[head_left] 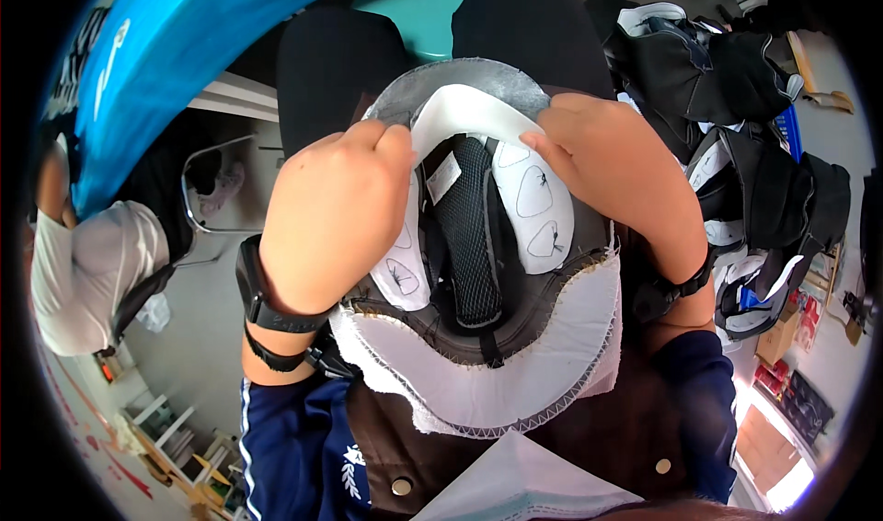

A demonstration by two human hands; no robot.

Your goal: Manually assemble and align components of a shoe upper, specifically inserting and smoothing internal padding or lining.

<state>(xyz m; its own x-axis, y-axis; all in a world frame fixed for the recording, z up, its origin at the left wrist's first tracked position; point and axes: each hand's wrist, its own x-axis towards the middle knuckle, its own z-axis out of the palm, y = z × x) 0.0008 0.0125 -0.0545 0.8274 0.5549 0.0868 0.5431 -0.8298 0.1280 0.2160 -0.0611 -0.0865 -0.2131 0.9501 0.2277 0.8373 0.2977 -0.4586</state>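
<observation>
What looks like a boot upper (589, 328), dark with a white zigzag-stitched lower edge, lies open across my lap. Inside it are a black mesh tongue (467, 245) with a small white label and white padded panels (543, 194) bearing stitched oval shapes. My left hand (338, 213) is closed on the far left rim, where a white lining strip (478, 112) meets a grey outer band (469, 70). My right hand (612, 148) pinches the same rim on the far right, thumb over the strip. Between the hands the strip bows outward. My left fingertips are mostly hidden.
Similar black uppers (699, 70) are piled at my right. A bright blue covered surface (212, 38) curves across the upper left, with a teal surface (418, 11) beyond my knees. Another person in a white top (115, 254) sits at the left near a metal-framed chair (198, 185).
</observation>
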